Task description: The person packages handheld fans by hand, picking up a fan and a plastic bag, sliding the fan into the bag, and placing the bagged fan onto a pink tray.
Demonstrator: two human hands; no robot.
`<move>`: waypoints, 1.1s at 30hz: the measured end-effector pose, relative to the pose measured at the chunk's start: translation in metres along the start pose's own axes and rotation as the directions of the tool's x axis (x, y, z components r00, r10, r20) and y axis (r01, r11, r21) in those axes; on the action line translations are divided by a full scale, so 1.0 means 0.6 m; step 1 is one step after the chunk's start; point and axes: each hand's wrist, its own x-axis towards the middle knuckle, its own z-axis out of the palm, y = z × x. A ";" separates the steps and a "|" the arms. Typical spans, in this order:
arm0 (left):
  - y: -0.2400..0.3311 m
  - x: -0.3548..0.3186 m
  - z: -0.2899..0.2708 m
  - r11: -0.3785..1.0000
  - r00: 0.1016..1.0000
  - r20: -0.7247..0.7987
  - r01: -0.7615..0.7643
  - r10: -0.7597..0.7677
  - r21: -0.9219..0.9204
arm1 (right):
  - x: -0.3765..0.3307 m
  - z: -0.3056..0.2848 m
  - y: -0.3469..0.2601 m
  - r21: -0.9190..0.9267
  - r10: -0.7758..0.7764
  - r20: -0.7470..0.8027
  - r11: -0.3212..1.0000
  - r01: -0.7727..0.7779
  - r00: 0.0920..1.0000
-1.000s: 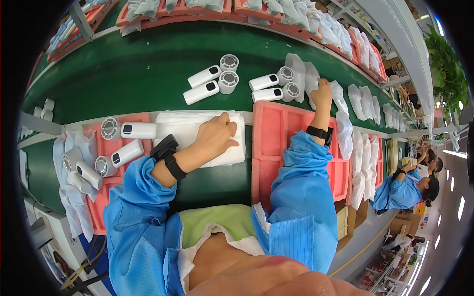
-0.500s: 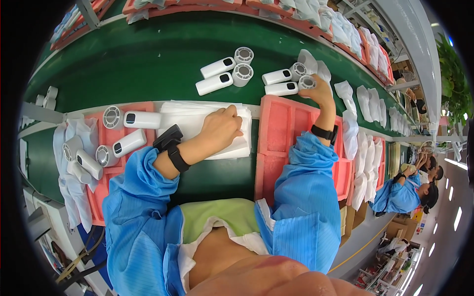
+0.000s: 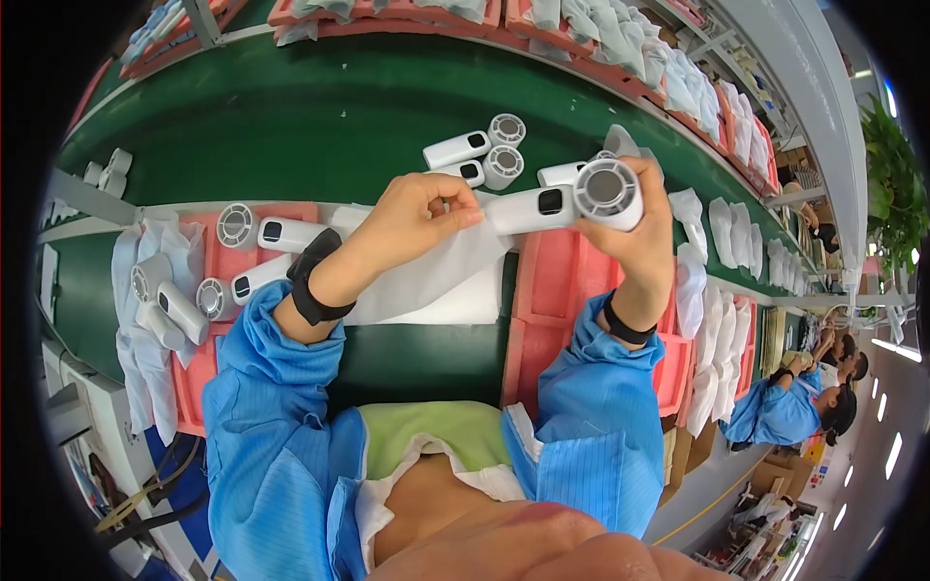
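My right hand [image 3: 639,223] grips a white handheld device [image 3: 523,212] by its round, grilled head. The device lies level, its handle with a small black window pointing left. My left hand [image 3: 412,223] is closed in a pinch on the edge of a thin white sleeve [image 3: 436,269], which hangs down below the fingers. The handle's left end meets the sleeve's edge; I cannot tell whether it is inside. Under the sleeve lies a stack of white sleeves [image 3: 470,303]. Beyond my hands, several similar devices [image 3: 457,148] rest on the green bench.
A pink foam tray [image 3: 542,290] sits below my right hand. To the left, another pink tray [image 3: 276,210] carries unwrapped devices and wrapped ones [image 3: 145,387]. Wrapped devices [image 3: 717,339] fill the right side. Trays of wrapped pieces [image 3: 601,48] line the far shelf. Co-workers [image 3: 785,402] are at the right.
My right hand has picked up a device from the far right group and brought it nearer. My left hand has lifted a sleeve off the stack towards its handle.
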 end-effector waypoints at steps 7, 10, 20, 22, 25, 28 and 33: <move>0.014 -0.025 -0.014 0.866 0.982 -0.188 -0.120 0.031 -0.486 | -0.010 0.093 -0.015 0.014 -0.055 0.080 0.998 0.055 0.995; 0.012 -0.023 -0.014 0.801 0.959 -0.283 -0.178 0.011 -0.572 | -0.013 0.126 -0.023 -0.073 -0.216 0.041 0.973 0.219 0.975; 0.027 -0.029 -0.025 0.891 0.912 -0.406 -0.237 0.067 -0.386 | -0.019 0.124 -0.049 -0.370 -0.496 -0.111 0.825 0.428 0.861; 0.034 -0.029 -0.026 0.963 0.867 -0.463 -0.252 0.184 -0.089 | -0.022 0.129 -0.053 -0.373 -0.532 -0.087 0.802 0.467 0.842; 0.048 -0.032 -0.018 0.959 0.831 -0.492 -0.282 0.260 0.030 | -0.022 0.154 -0.035 -0.335 -0.570 -0.081 0.788 0.517 0.817; 0.063 -0.044 -0.005 0.938 0.802 -0.530 -0.344 0.276 -0.032 | -0.019 0.176 -0.014 -0.334 -0.567 -0.050 0.785 0.521 0.822; 0.081 -0.074 0.021 0.900 0.794 -0.439 -0.425 0.420 0.091 | -0.015 0.181 0.003 -0.409 -0.522 -0.010 0.780 0.473 0.853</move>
